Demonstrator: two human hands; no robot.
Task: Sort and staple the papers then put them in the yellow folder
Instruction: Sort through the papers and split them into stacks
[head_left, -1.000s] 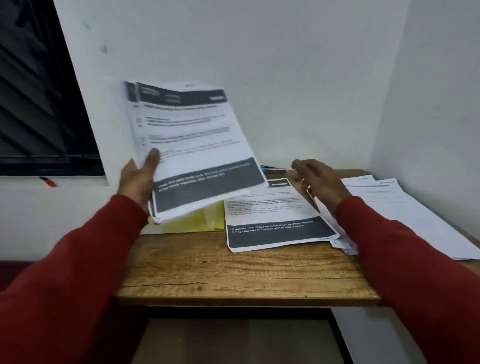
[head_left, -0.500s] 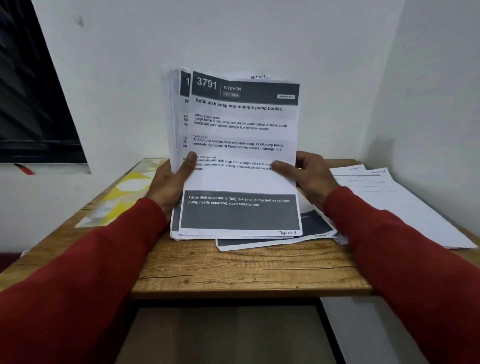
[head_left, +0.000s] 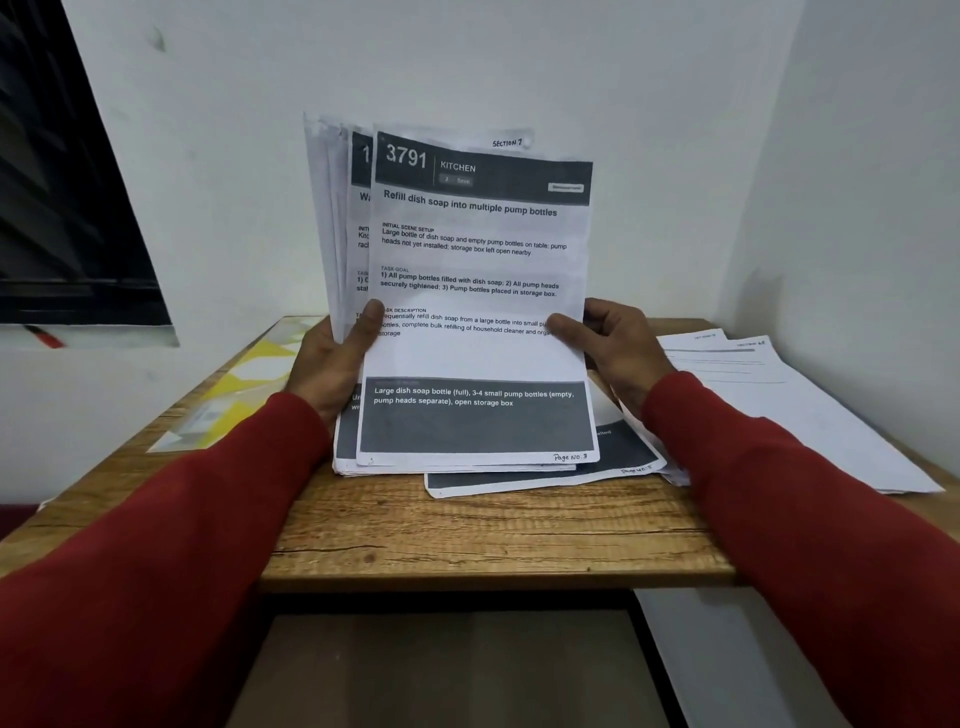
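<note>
A stack of printed papers (head_left: 478, 291) stands upright on the wooden table (head_left: 467, 530), its front sheet headed "3791 KITCHEN" and marked page 3. My left hand (head_left: 332, 364) grips the stack's left edge, thumb across the front sheet. My right hand (head_left: 613, 343) holds the right edge, thumb on the front. Another printed sheet (head_left: 545, 475) lies flat under the stack's foot. The yellow folder (head_left: 234, 389) lies flat on the table's left side. No stapler is visible.
A second pile of white papers (head_left: 769, 395) lies spread on the table's right side, by the wall. White walls close the back and right. A dark window (head_left: 67, 197) is at the left. The table's front edge is near me.
One second ago my left hand alone held the stack tilted in the air. Both hands have since brought it upright at the table's centre, and the view has shifted left.
</note>
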